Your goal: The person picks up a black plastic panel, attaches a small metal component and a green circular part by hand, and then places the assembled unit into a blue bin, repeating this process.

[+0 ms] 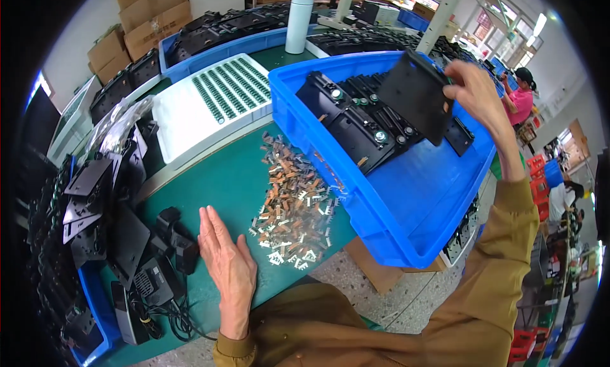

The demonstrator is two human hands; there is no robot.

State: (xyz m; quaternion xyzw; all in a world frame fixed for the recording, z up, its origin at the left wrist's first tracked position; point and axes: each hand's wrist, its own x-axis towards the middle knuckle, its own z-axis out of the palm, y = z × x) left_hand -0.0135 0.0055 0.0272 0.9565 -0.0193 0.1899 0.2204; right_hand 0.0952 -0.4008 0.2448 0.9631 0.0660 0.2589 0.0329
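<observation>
My right hand (pixel 473 90) grips the edge of a flat black plate (pixel 416 97), which is tilted over a blue plastic bin (pixel 413 240). Inside the bin lie several black assemblies (pixel 362 135) with round metal fittings, grouped toward its far left side. My left hand (pixel 227 262) rests on the green tabletop (pixel 190 183), fingers stretched out and holding nothing. Black blocky devices with cables (pixel 178 243) sit just left of it. To its right spreads a loose pile of small copper-coloured and silvery metal clips (pixel 295 202).
A white tray (pixel 184 125) carries rows of small green parts. Behind it stand a white bottle (pixel 298 24) and another blue bin (pixel 241 48) of black parts. Black plates (pixel 95 183) crowd the left edge. A person in pink (pixel 522 100) works at far right.
</observation>
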